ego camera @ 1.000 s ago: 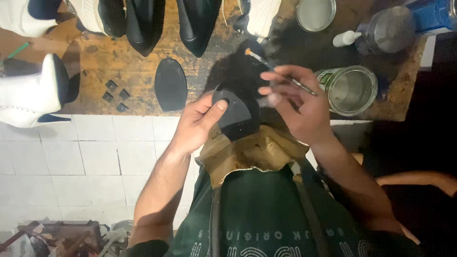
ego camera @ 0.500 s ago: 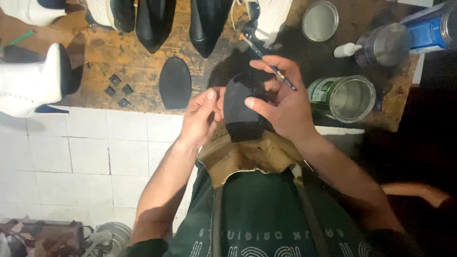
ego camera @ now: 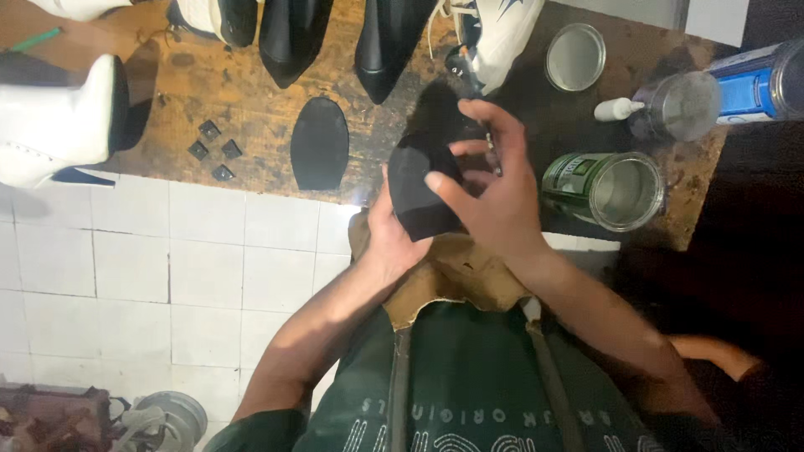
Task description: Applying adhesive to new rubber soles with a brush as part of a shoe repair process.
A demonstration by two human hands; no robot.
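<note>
My left hand [ego camera: 394, 238] grips a black shoe sole piece [ego camera: 419, 188] from below, holding it over the bench edge. My right hand [ego camera: 490, 188] lies across the top of the piece with its thumb pressing on it, and a thin brush [ego camera: 492, 155] is pinched between its fingers. A second black sole piece [ego camera: 319, 142] lies flat on the wooden bench [ego camera: 218, 84] to the left.
Black pointed shoes [ego camera: 293, 33] and a white sneaker [ego camera: 494, 33] stand at the back of the bench. A white boot [ego camera: 59, 125] is at the left, small black pieces [ego camera: 213, 151] beside it. An open tin [ego camera: 615, 188], a lid [ego camera: 575, 56] and a bottle [ego camera: 670, 105] stand to the right.
The right hand has come down from brushing above onto the sole piece, brush still in its fingers. Both hands now clasp the piece and have shifted slightly toward the bench.
</note>
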